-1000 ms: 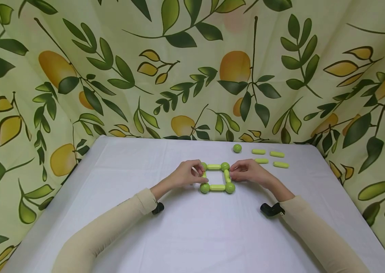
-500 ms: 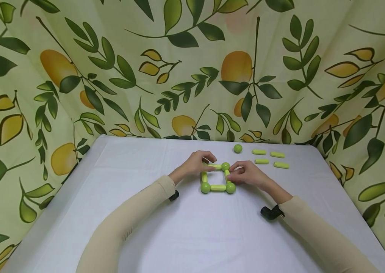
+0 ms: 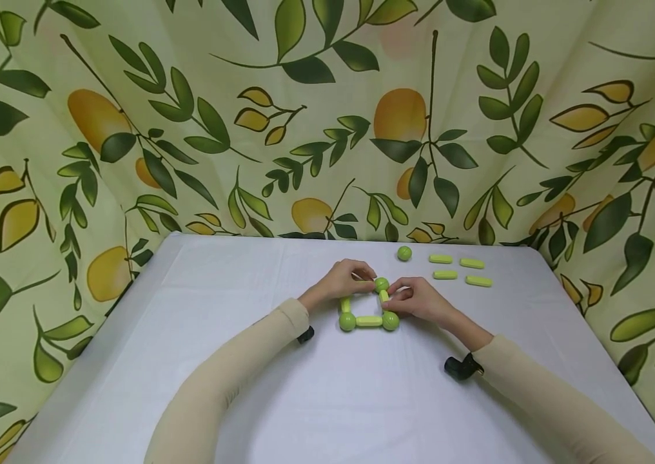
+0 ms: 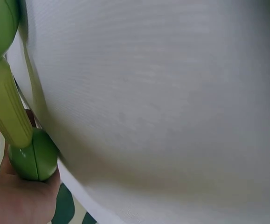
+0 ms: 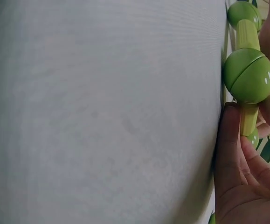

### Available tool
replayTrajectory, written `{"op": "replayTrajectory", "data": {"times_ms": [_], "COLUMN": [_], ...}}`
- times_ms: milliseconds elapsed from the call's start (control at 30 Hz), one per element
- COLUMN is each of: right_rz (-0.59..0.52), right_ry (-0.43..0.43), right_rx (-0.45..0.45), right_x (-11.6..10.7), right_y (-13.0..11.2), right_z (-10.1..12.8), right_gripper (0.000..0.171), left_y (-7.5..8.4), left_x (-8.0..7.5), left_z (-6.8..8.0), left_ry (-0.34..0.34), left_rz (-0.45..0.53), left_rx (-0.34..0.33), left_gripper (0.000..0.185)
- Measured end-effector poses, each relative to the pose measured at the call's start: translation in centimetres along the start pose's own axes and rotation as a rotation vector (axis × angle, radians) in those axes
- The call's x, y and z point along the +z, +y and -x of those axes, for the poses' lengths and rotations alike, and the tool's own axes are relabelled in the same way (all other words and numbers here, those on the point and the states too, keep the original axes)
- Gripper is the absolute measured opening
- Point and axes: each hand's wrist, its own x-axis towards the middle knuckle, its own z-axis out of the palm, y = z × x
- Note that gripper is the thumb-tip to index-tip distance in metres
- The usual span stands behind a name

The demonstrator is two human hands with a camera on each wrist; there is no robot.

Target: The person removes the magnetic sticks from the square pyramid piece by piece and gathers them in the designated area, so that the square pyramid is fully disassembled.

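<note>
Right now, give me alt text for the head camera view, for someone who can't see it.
Two hands, left and right, hold the far corner of a green square of sticks and balls on a white table. A spare ball and four sticks lie beyond, before a leaf-print curtain.

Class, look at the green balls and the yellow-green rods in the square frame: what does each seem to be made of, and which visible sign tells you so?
The green balls look like glossy moulded plastic: small white highlights and a seam between two halves. The yellow-green rods look like matte plastic with fine lengthwise ribs. They may hold magnets, but that cannot be seen. The tablecloth looks like white woven fabric, going by its fine weave lines.
</note>
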Motion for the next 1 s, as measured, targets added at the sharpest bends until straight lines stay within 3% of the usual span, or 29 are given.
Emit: {"op": "replayTrajectory", "data": {"times_ms": [233, 567, 1000], "right_rz": [-0.019, -0.039, -0.066], "right_ry": [0.012, 0.018, 0.030], "right_rx": [0.022, 0.023, 0.063], "right_x": [0.0, 0.2, 0.2], "right_y": [-1.6, 0.1, 0.4], "right_z": [0.8, 0.2, 0.2], "right_gripper": [0.030, 0.037, 0.036], "left_y": [0.3, 0.5, 0.7], "left_x": [0.5, 0.8, 0.9], "left_z": [-0.6, -0.8, -0.8], "left_ry": [0.014, -0.001, -0.015], "left_rz": [-0.028, -0.035, -0.054], "left_rx": [-0.029, -0.086, -0.100], "left_gripper": [0.021, 0.026, 0.028]}}
